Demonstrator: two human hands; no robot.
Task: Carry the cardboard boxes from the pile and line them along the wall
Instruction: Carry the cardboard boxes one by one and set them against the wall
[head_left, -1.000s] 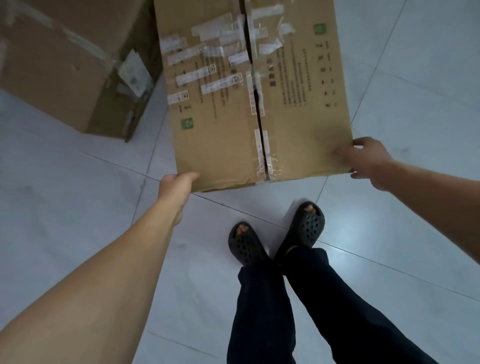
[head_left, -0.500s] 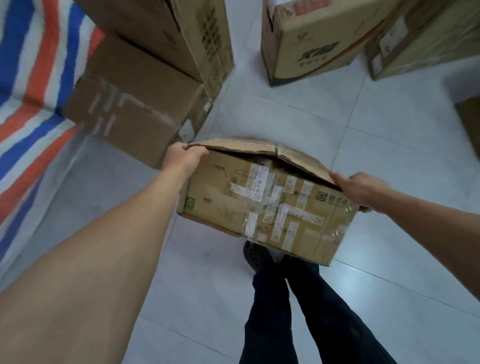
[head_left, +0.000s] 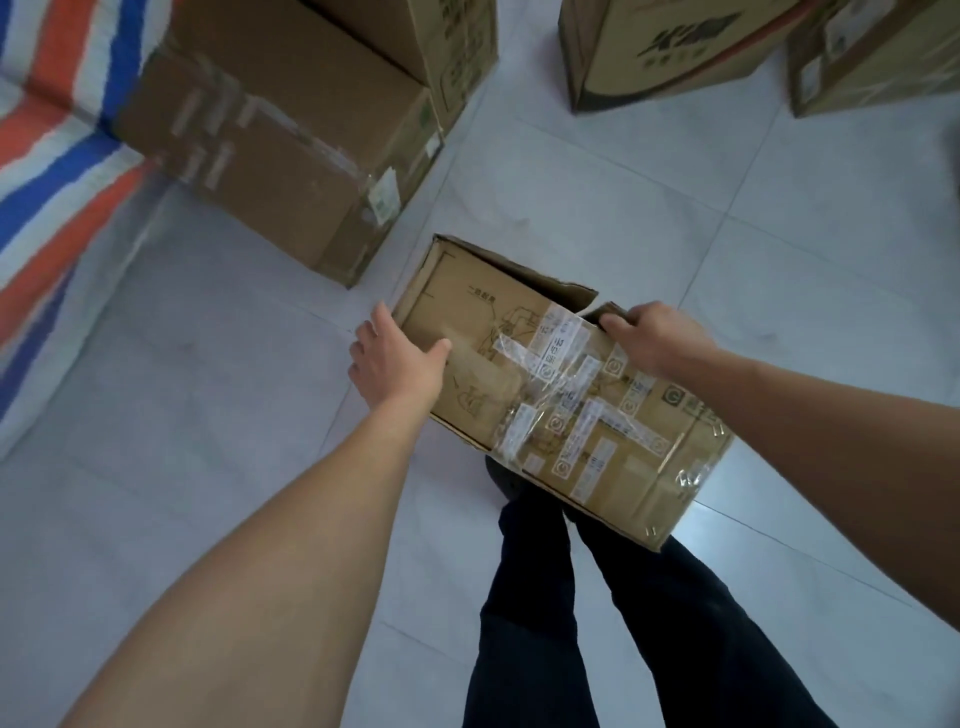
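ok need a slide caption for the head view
Left hand and right hand hold a taped cardboard box over a tiled floor, with more boxes standing ahead.

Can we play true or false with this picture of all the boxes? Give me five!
1. The left hand and the right hand both hold the carried box. True.
2. The carried box is plain, with no tape. False: strips of clear tape and labels cross it.
3. A red, white and blue striped sheet is on the left. True.
4. The floor is green carpet. False: it is pale tile.
5. The carried box is the only box here. False: a brown box and others stand on the floor beyond it.
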